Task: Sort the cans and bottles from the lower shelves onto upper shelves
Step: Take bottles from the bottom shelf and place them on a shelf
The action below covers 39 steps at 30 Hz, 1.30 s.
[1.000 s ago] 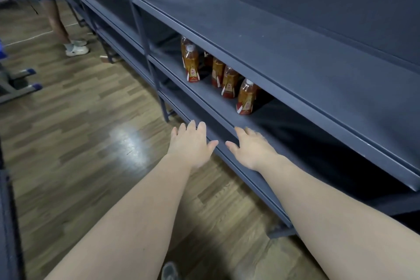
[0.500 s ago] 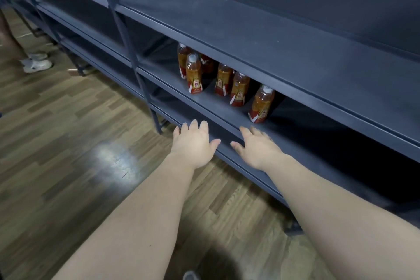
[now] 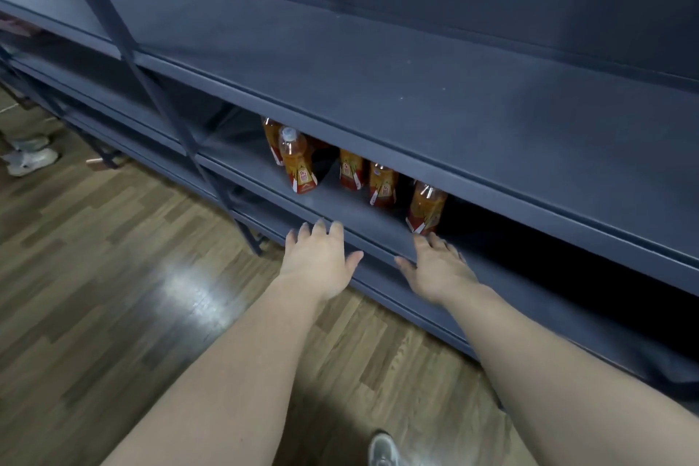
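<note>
Head view: left hand [image 3: 319, 261] and right hand [image 3: 438, 270] spread before shelved bottles [image 3: 382, 185].

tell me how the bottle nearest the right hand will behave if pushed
The bottle looks full of orange drink, so probably fairly heavy for its size. Tall and narrow, it may tip if pushed high. Its glossy plastic might be slippery.

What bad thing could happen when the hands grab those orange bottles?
The right hand is nearest the end bottle; a hasty grab might tip it into the neighbouring bottle. The shelf above overhangs the bottle tops, so knuckles or a lifted bottle could bump its front edge.
</note>
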Each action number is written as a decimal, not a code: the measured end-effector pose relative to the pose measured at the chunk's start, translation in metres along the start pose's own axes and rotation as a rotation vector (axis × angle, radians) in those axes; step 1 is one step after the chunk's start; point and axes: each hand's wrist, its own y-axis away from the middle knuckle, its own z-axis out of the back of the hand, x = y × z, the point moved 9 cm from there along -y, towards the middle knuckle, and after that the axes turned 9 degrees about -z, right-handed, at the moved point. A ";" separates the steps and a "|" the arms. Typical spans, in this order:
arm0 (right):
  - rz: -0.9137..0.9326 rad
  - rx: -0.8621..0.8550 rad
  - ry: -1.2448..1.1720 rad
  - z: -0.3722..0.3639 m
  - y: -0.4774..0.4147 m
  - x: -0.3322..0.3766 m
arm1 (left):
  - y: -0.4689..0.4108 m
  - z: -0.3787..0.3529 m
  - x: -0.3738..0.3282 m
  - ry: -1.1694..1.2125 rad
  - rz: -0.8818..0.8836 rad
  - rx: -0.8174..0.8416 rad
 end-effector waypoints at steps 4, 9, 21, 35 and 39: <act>-0.024 -0.016 -0.016 0.009 -0.020 -0.007 | -0.027 0.007 -0.003 -0.021 -0.016 0.034; -0.070 -0.033 -0.055 0.021 -0.038 -0.012 | -0.059 0.009 -0.003 -0.037 -0.053 0.065; -0.346 -0.055 -0.197 0.012 -0.061 -0.014 | -0.135 0.001 0.012 -0.015 -0.275 0.092; -0.479 -0.463 -0.916 -0.026 -0.137 -0.054 | -0.220 -0.055 0.014 0.525 -0.256 -0.221; -0.343 -0.669 -1.051 -0.030 -0.166 -0.052 | -0.248 -0.075 0.006 0.716 -0.265 -0.409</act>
